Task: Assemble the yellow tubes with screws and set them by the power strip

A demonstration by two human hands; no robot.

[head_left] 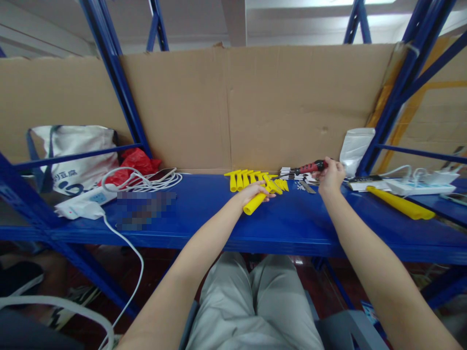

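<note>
My left hand [254, 191] is closed around a yellow tapered tube [254, 205], its open round end facing me. Just behind it, a row of similar yellow tubes [240, 182] lies side by side on the blue shelf. Smaller yellow pieces [281, 184] lie to their right. My right hand [331, 177] is closed at the black end of a red-and-black handled tool [308, 167]; what its fingertips pinch is hidden. White and dark small pieces [288, 172] lie under and beside that tool. A flat grey strip [309, 187] rests in front.
A cardboard sheet [284, 107] stands along the back of the blue shelf [204, 214]. On the left are a white bag [80, 155], a red plastic bag [136, 163], coiled white cable [160, 182] and a power strip [97, 196]. On the right lie a long yellow piece [399, 203] and another power strip [419, 186].
</note>
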